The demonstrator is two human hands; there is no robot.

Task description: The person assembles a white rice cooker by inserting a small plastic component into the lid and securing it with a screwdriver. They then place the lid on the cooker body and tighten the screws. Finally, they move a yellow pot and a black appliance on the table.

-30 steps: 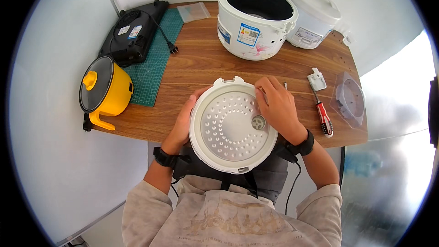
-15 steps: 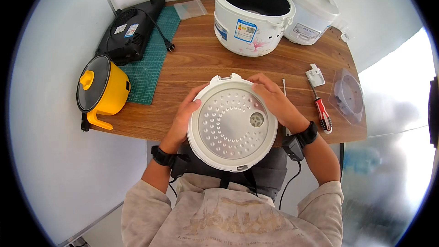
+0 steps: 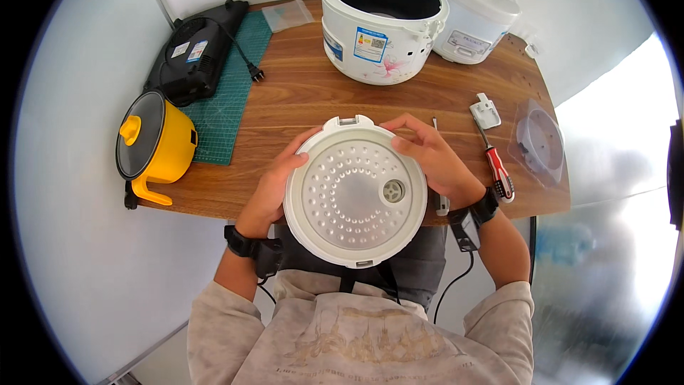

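A round white rice cooker lid [image 3: 342, 217] with a dimpled metal inner plate faces up at the table's near edge, partly over my lap. My left hand [image 3: 276, 182] grips its left rim, thumb on top and fingers underneath. At the upper right rim my right hand [image 3: 431, 153] holds it too, with the thumb on the rim. Beyond it stands the white rice cooker body [image 3: 377, 64], lidless, its dark inside showing. Just right of my right hand lies a slim screwdriver [image 3: 442, 203], partly hidden by the hand.
A red and black screwdriver [image 3: 499, 171], a small white plastic part [image 3: 485, 111] and a clear plastic piece [image 3: 539, 144] lie at right. Another white cooker [image 3: 476, 14] stands behind. At left are a yellow pot [image 3: 171, 142], a black appliance [image 3: 192, 57] and a green cutting mat [image 3: 221, 128].
The lid has tilted slightly and turned a little in my hands, which keep hold of it. The whole view has shifted a bit, moving the table's things slightly left.
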